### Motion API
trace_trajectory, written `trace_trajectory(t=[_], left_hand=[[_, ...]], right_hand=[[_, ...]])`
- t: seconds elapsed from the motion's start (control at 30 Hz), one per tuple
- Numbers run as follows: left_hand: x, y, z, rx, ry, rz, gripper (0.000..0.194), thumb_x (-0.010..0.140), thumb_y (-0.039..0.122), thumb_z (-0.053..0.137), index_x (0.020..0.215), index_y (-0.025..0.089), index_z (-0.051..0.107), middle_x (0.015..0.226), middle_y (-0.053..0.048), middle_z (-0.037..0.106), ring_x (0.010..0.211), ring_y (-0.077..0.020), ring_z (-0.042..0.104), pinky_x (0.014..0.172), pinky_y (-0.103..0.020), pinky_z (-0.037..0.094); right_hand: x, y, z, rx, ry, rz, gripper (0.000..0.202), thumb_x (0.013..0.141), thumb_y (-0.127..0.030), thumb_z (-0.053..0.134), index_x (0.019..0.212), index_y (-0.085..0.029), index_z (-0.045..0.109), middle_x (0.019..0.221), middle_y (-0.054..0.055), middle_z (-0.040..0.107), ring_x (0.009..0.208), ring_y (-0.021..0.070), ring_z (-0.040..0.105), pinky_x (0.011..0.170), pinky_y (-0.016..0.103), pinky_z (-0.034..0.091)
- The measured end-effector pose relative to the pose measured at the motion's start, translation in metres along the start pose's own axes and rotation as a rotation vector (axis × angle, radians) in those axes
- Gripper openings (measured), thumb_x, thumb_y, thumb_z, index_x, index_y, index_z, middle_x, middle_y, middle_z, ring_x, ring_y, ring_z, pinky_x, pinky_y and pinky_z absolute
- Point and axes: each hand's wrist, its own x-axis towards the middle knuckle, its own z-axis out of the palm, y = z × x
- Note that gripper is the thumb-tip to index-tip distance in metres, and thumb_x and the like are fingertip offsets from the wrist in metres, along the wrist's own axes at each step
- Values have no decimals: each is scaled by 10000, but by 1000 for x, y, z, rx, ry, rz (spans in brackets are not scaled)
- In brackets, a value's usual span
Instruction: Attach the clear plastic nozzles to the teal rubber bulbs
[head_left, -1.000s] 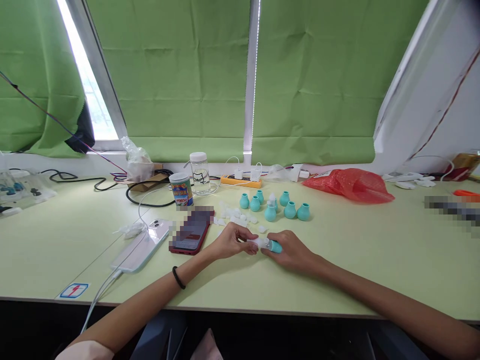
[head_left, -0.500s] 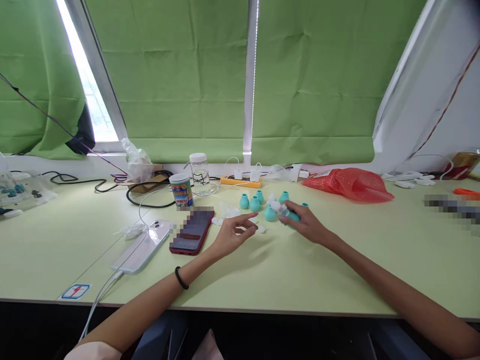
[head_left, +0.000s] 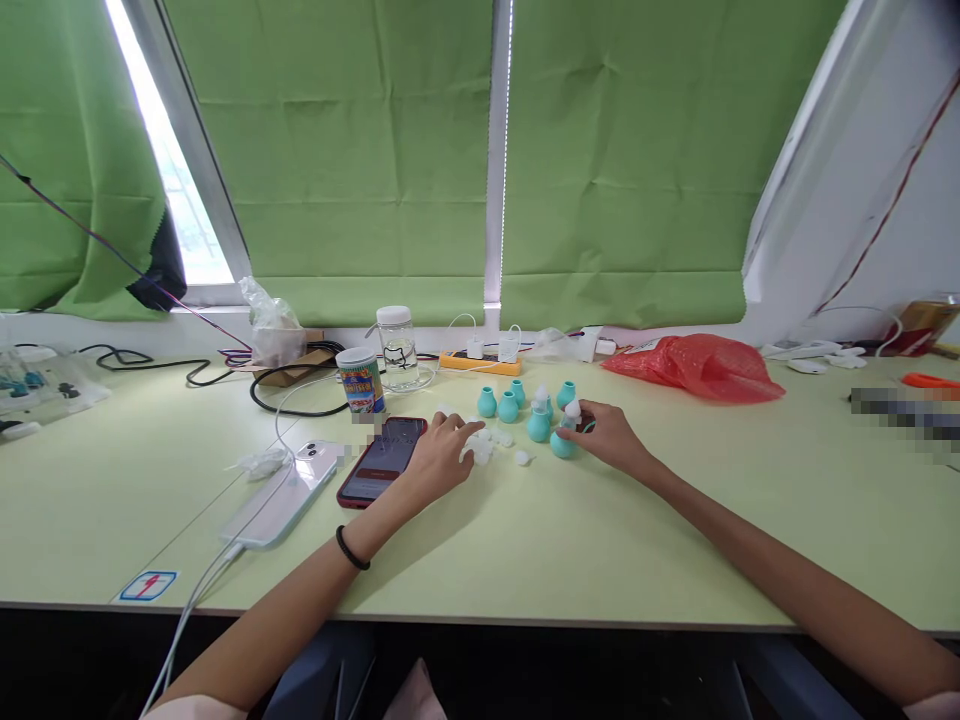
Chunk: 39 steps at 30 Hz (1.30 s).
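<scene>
Several small turquoise squeeze bulbs (head_left: pixel 508 406) stand grouped on the table. My right hand (head_left: pixel 611 437) has its fingers around the neck of the nearest turquoise bulb (head_left: pixel 562 446), which has a white pointed tip (head_left: pixel 573 409) on top and sits at table level. Beside it, another turquoise bulb (head_left: pixel 538 427) also carries a white tip. The other bulbs at the back show open necks. My left hand (head_left: pixel 441 452) is open, its fingertips down at a small pile of translucent white pieces (head_left: pixel 480 447). One white piece (head_left: pixel 523 458) lies apart from the pile.
Left of the bulbs are a red-edged phone (head_left: pixel 379 470), a white phone (head_left: pixel 289 495) with a cable, a printed cup (head_left: pixel 361 382) and a lidded jar (head_left: pixel 398 350). An orange power strip (head_left: pixel 480 364) and a red plastic bag (head_left: pixel 694 368) lie along the back.
My right hand has lowered the tipped turquoise bulb to the table among the others. My left hand has moved left, onto the white pieces.
</scene>
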Motion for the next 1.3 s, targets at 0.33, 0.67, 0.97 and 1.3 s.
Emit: trace_trajectory(t=[0.33,0.67,0.97,1.3], left_hand=[[-4,4,25,-69,-59,144,421,709,77,412,1107,207,453,1042,-47,516,902,-212,389,777,-349,379],[-5,8,28,-237,-24,99,313,728,172,449,1037,156,491,890,-74,555,867,-196,468,759,-318,396],[-7,17,28,-573,-61,6,398,619,119,500,1011,156,440,756,-15,569,613,-112,526,580,-227,434],[-8,22,25,-634,-107,-30,175,619,203,529,778,137,562,716,-30,605,626,-124,537,577,-226,437]], right_hand=[[-9,-8,7,-236,411,-258,454,654,-364,552,1041,-171,413,1022,107,501,891,232,487,689,339,422],[-42,-45,32,-287,-136,-695,398,756,-207,428,1148,-157,381,1278,124,274,1153,258,271,893,427,328],[-36,-23,45,-121,-198,-524,295,789,-127,336,1057,-157,455,1046,97,510,993,191,456,822,360,406],[-32,-22,47,23,-36,-501,192,719,-145,467,903,-170,517,845,53,558,755,150,534,655,280,452]])
